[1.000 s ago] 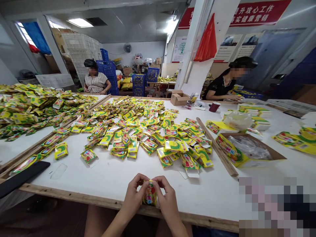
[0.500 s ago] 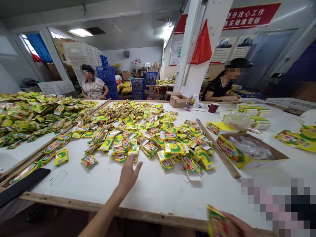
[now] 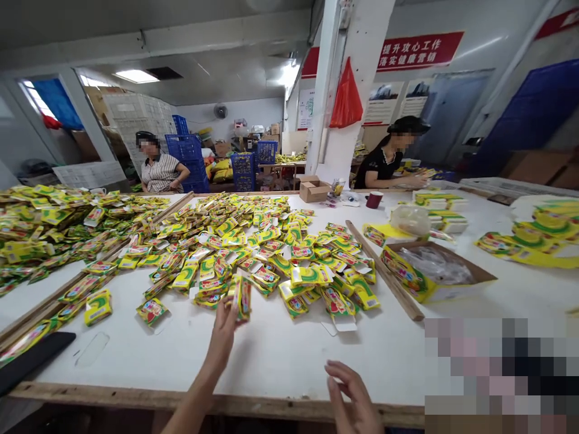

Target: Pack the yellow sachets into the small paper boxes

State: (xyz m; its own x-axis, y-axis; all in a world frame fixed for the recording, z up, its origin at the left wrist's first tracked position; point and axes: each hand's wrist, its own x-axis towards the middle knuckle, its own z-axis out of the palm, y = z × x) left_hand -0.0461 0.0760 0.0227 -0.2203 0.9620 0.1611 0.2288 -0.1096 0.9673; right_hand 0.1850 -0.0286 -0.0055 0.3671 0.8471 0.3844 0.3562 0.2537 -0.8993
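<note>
My left hand (image 3: 223, 322) is closed on a small yellow candy box (image 3: 243, 296), raised upright at the front of a heap of similar boxes (image 3: 266, 247). Its printed side with red and green shows. Over the table's front edge, my right hand (image 3: 353, 399) has its thumb and fingers apart, with nothing seen in it. One box (image 3: 152, 311) lies by itself left of my left hand, and another (image 3: 98, 306) sits farther left. At the heap's front right, a box (image 3: 337, 301) has its white flap showing.
Wooden strips (image 3: 384, 271) divide the white table (image 3: 271, 355). A display carton (image 3: 434, 271) with clear plastic inside stands right. A black phone-like slab (image 3: 36, 361) lies front left. Two people (image 3: 160, 172) (image 3: 384, 163) sit across the table. A bigger heap (image 3: 49, 223) covers the left.
My left hand has picked up a box from the heap's front edge. The box that was in my right hand is gone from it, and that hand has moved left and opened.
</note>
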